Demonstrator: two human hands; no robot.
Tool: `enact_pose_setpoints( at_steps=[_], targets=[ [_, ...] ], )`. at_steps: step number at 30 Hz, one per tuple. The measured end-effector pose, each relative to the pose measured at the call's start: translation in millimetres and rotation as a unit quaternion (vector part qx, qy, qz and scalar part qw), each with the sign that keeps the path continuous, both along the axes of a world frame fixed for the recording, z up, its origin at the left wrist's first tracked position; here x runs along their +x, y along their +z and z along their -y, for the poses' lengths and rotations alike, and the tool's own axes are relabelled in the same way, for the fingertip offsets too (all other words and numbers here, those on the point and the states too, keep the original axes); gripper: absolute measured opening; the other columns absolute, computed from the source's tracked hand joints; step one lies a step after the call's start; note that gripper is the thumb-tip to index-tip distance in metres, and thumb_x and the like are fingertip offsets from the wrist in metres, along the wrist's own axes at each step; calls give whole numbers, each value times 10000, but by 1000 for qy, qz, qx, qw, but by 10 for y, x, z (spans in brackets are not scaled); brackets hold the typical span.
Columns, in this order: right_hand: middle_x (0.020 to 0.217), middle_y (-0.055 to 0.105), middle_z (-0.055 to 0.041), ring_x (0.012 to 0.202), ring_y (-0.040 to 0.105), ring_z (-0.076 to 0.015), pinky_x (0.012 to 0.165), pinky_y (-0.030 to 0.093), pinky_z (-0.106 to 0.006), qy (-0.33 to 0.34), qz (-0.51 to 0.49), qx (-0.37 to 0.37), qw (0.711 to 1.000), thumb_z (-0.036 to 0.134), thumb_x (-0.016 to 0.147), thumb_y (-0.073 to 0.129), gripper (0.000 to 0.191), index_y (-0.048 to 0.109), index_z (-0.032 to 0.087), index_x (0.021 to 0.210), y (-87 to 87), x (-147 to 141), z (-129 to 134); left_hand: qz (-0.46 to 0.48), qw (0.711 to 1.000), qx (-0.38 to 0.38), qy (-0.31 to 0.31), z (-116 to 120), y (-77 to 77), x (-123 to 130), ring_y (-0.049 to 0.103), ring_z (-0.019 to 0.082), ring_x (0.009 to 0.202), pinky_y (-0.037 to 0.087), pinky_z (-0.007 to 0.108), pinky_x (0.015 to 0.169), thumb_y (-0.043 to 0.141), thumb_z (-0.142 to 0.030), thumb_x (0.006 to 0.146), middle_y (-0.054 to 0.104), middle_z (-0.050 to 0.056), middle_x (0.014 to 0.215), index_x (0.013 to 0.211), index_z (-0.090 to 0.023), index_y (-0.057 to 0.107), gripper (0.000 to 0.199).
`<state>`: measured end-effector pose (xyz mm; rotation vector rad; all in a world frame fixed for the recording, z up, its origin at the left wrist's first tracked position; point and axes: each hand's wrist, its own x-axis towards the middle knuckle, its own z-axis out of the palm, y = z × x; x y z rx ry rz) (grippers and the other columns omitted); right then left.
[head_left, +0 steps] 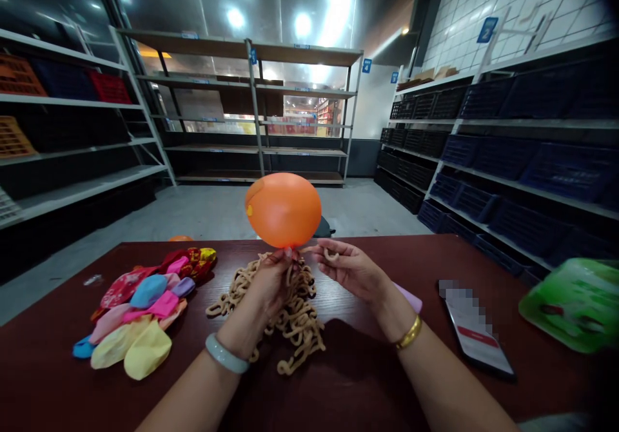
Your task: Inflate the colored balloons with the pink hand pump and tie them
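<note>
An inflated orange balloon (285, 209) stands upright over the table, its knot end pointing down. My left hand (271, 280) pinches the balloon at its neck, fingers closed. A length of tan cord (308, 249) runs from the neck across to my right hand (353, 269), whose thumb and fingers are closed on it. Some cord also hangs by my left fingers. Below both hands lies a tangled heap of the same looped tan cord (302, 329), partly hidden by my left hand and wrist. How the cord goes round the neck is too small to tell.
Uninflated coloured balloons (149, 290) lie piled on the dark red table (367, 380) at left. A phone (476, 332) and a green packet (575, 303) lie at right. A lilac object (409, 298) shows behind my right wrist. Shelves with crates (503, 167) stand around.
</note>
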<state>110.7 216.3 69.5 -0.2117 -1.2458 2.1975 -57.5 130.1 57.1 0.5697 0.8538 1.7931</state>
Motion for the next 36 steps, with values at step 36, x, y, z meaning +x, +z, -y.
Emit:
enact_pose_setpoints(
  at_steps=[36],
  targets=[
    [919, 696, -69, 803, 630, -191, 723, 434, -290, -287, 313, 674, 604, 283, 918, 593, 133, 695, 199, 930, -112, -100, 240, -154, 986, -57, 19, -31, -195, 273, 470, 117, 499, 345, 226, 499, 763, -373, 691, 497, -38, 532, 782, -183, 626, 252]
  ],
)
